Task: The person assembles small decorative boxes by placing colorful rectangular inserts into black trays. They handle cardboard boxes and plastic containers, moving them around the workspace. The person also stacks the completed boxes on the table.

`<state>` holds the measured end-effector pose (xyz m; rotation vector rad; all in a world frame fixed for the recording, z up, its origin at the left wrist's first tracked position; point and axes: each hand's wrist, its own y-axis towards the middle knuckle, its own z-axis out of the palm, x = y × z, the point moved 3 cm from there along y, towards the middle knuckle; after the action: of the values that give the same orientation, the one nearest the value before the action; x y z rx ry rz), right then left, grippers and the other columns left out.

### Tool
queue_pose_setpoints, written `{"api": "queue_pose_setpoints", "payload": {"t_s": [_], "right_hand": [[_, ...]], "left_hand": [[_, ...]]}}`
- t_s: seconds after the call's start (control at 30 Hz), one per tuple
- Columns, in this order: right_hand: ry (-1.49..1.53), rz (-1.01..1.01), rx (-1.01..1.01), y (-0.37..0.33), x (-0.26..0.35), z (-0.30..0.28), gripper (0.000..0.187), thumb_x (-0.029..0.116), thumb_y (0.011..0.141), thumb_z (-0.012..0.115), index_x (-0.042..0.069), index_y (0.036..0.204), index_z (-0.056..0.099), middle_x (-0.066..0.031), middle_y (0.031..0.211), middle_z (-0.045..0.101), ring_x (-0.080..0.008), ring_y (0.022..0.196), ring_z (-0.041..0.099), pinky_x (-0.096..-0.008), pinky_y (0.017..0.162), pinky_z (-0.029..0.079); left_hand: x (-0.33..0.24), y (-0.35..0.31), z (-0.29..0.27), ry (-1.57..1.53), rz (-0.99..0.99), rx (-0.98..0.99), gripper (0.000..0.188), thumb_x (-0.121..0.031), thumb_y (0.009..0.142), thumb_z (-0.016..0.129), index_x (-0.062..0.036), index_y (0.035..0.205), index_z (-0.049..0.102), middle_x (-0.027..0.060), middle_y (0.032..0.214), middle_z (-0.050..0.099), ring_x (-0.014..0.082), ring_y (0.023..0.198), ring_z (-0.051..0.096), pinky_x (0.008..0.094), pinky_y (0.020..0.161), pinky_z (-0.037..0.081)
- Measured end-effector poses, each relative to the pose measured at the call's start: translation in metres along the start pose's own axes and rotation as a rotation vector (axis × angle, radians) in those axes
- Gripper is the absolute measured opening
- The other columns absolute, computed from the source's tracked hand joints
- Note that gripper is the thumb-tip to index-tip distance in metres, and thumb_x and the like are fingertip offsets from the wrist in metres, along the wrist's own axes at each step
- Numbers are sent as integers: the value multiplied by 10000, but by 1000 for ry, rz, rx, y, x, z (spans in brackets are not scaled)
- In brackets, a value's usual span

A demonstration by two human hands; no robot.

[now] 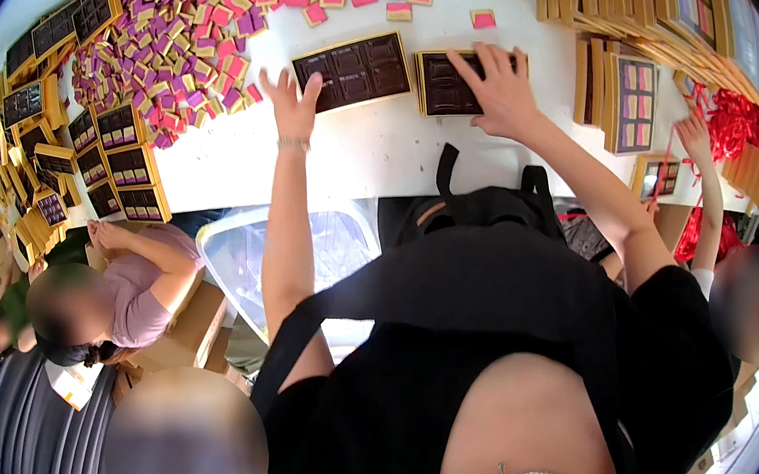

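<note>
Brown and gold, one tray (361, 69) meets the splayed left hand (290, 108); the right hand (502, 94) spreads over another.

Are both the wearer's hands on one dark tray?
No, the left hand is at the left dark tray, while the right hand is on the right dark tray.

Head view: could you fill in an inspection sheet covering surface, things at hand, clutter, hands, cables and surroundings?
Surface: white table, strewn along its far side.
Things at hand: left dark tray and right dark tray, side by side, apart.
Clutter: pink and purple pieces; tray stacks at both sides; red strands at right.
Hands: left hand, fingers spread, thumb over its tray's end; right hand across the other, grip unclear.
Cables: nothing seen.
Surroundings: co-workers on both sides.
</note>
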<state>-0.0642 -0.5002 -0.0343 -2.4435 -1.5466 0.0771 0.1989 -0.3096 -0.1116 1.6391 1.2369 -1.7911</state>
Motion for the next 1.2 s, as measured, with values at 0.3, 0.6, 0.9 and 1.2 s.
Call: {"api": "queue_pose_setpoints", "payload": {"t_s": [0.3, 0.6, 0.9, 1.2], "right_hand": [[111, -93, 6, 26, -15, 17, 1067, 229, 522, 787, 214, 1456, 272, -164, 1350, 360, -348, 1272, 328, -599, 1004, 226], [228, -141, -228, 89, -4, -52, 1005, 409, 679, 759, 70, 1457, 220, -177, 1518, 176, -380, 1400, 163, -641, 1072, 84], [264, -94, -633, 117, 1, -97, 814, 221, 807, 690, -13, 1435, 229, -207, 1428, 348, -383, 1288, 358, -558, 1051, 228], [569, 634, -313, -21, -62, 46, 788, 402, 878, 614, -52, 1415, 258, -302, 1398, 332, -405, 1329, 302, -448, 1081, 261]], "left_hand": [[22, 7, 11, -50, -11, 350, 840, -69, 787, 712, -18, 1455, 206, 139, 1331, 499, 228, 1222, 486, 300, 989, 412], [-162, 248, -44, 1470, 538, -262, 1134, -419, 615, 826, -89, 1469, 156, 245, 1456, 266, 355, 1343, 295, 404, 1068, 327], [-185, 135, -64, 1088, 984, 178, 989, -381, 572, 829, -33, 1376, 368, 233, 1239, 474, 448, 1134, 445, 489, 974, 378], [-30, -127, -6, 1068, 652, 613, 981, -199, 483, 844, 1, 1339, 407, 145, 1364, 413, 332, 1263, 400, 547, 1084, 272]]}}
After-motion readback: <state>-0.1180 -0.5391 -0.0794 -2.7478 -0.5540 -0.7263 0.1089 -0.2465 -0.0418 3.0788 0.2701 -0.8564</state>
